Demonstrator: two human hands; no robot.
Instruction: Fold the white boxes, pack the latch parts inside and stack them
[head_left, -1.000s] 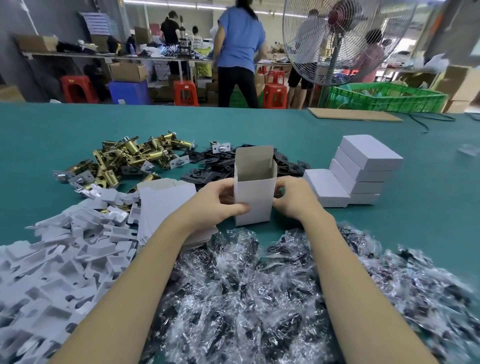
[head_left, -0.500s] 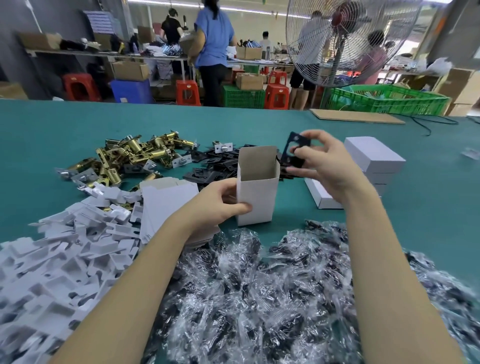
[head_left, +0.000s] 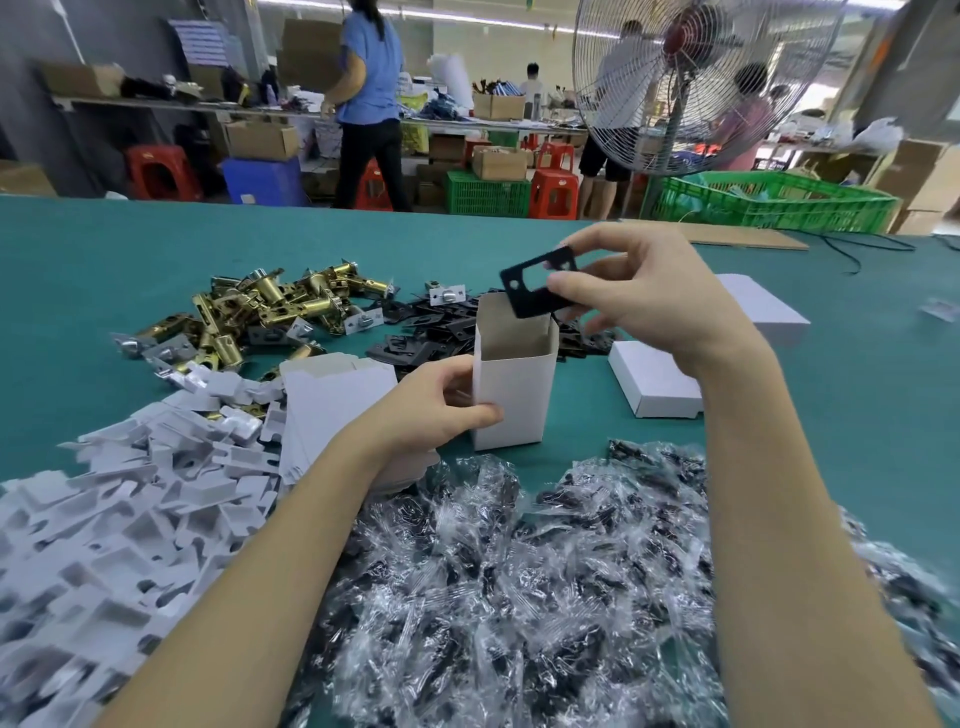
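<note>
White card forms the open box (head_left: 514, 384), upright near the table (head_left: 78, 291) centre, with the left hand (head_left: 441, 410) gripping its left wall. The right hand (head_left: 639, 296) pinches a black plate (head_left: 535, 286) just above the mouth. Best to tip the plate on edge, slip it down along the far wall, and keep the box steady.

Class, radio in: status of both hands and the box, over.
Left hand grips open white box, upright. Right hand pinches black strike plate above box mouth. Path clear.
</note>
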